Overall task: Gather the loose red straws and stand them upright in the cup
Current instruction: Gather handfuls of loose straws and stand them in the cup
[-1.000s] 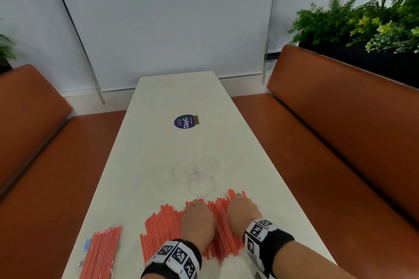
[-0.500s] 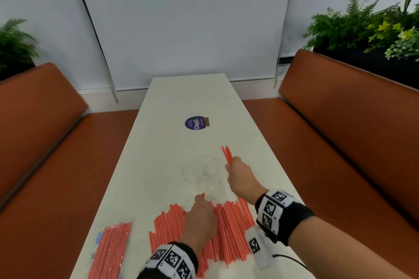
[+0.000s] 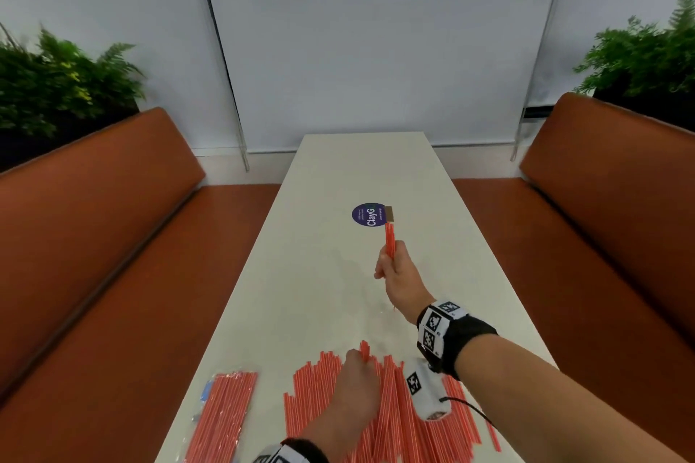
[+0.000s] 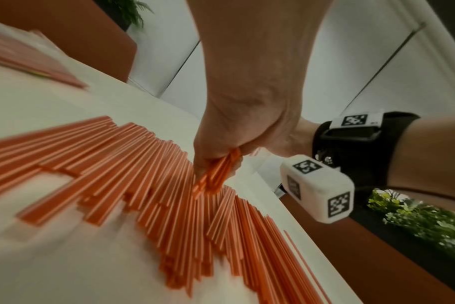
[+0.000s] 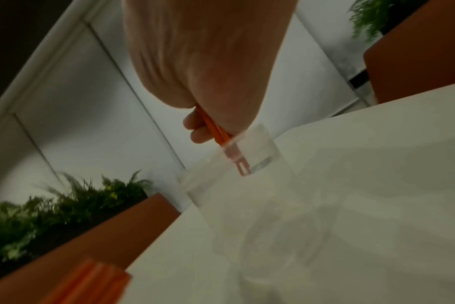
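My left hand [image 3: 351,393] curls round a few thin, ridged red straws [image 4: 217,171] pinched up from the flat loose pile [image 3: 380,421] nearest me on the smooth pale table [image 3: 301,312]. A plastic-wrapped straw pack [image 3: 225,413] lies beside the pile. Farther out, my right hand [image 3: 400,271] grips a small upright bunch [image 3: 390,239], its lower ends dipping inside the clear plastic cup [image 5: 249,195]. Beyond sits a round purple sticker [image 3: 369,215], flanked by rust-brown padded benches [image 3: 113,218].

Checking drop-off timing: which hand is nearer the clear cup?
Right. The right hand holds straws with their lower ends inside the clear cup; the left hand is back on the loose straw pile.
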Demonstrator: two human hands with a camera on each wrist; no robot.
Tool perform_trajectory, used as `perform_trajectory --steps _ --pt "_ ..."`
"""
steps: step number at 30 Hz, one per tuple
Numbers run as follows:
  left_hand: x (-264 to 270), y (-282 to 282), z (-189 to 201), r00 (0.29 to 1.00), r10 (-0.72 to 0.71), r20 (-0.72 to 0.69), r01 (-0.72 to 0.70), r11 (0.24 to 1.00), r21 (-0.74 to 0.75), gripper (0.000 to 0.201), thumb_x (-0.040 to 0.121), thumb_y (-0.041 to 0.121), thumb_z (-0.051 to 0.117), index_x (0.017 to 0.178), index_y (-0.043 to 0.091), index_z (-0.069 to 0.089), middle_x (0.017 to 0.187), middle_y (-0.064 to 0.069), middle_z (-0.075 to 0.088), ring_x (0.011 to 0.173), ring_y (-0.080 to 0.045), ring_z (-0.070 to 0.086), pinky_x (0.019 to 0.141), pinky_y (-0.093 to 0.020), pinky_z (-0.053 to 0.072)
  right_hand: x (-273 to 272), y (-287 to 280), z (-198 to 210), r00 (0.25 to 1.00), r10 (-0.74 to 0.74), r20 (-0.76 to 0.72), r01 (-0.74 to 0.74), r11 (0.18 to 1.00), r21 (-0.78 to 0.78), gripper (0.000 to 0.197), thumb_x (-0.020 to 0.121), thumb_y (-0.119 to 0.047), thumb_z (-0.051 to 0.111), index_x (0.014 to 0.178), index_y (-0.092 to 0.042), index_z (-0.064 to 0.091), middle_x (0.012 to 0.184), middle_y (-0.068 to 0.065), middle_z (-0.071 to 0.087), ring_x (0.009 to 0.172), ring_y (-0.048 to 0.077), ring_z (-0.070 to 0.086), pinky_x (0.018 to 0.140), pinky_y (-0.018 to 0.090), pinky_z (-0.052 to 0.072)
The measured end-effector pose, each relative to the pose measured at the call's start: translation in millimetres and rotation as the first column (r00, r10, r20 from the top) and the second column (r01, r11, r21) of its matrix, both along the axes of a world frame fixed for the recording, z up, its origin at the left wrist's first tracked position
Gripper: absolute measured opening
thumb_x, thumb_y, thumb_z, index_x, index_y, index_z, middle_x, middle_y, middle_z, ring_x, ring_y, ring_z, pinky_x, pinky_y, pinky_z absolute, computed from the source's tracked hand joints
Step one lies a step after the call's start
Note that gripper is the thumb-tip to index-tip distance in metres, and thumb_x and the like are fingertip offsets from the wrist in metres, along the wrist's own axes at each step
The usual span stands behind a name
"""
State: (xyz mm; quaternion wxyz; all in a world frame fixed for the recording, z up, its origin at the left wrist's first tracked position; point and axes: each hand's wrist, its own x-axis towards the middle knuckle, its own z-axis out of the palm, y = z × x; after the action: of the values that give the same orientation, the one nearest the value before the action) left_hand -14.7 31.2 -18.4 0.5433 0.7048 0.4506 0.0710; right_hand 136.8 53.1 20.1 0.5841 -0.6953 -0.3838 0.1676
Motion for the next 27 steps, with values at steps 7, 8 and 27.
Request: perform_trajectory --steps 7,8,27 --pt "-4 0 2 0.999 0.018 0.044 -0.019 1.000 0.001 0.019 0.102 0.020 0.026 0.095 0.012 0.041 0.077 0.002 0.040 0.064 -0.007 0.035 0.054 -0.020 0.032 3 15 -2 0.999 0.049 0.012 -0.048 0.996 -0.075 0.007 0.099 -0.010 0.034 0.095 -0.008 0.040 0.075 -0.002 0.047 0.069 0.016 0.049 0.064 0.021 0.042" --pt "-4 0 3 0.998 0.018 0.053 -0.018 1.000 -0.001 0.019 0.102 0.020 0.026 0.096 0.011 0.041 0.076 0.002 0.039 0.064 -0.007 0.035 0.054 -0.020 0.031 3 14 -4 0.998 0.064 0.019 -0.061 0.991 -0.116 0.005 0.098 -0.010 0.036 0.095 -0.008 0.041 0.077 -0.001 0.049 0.072 0.019 0.051 0.065 0.023 0.043" --pt "19 7 59 0.900 0.087 0.428 -0.175 0.970 0.171 0.013 0.102 0.018 0.027 0.093 0.012 0.035 0.074 0.000 0.039 0.063 -0.010 0.040 0.056 -0.024 0.035 -56 -87 10 0.982 0.171 -0.083 -0.190 0.875 -0.446 0.027 0.089 0.001 0.036 0.109 -0.013 0.048 0.091 0.005 0.054 0.076 0.014 0.051 0.060 0.019 0.040"
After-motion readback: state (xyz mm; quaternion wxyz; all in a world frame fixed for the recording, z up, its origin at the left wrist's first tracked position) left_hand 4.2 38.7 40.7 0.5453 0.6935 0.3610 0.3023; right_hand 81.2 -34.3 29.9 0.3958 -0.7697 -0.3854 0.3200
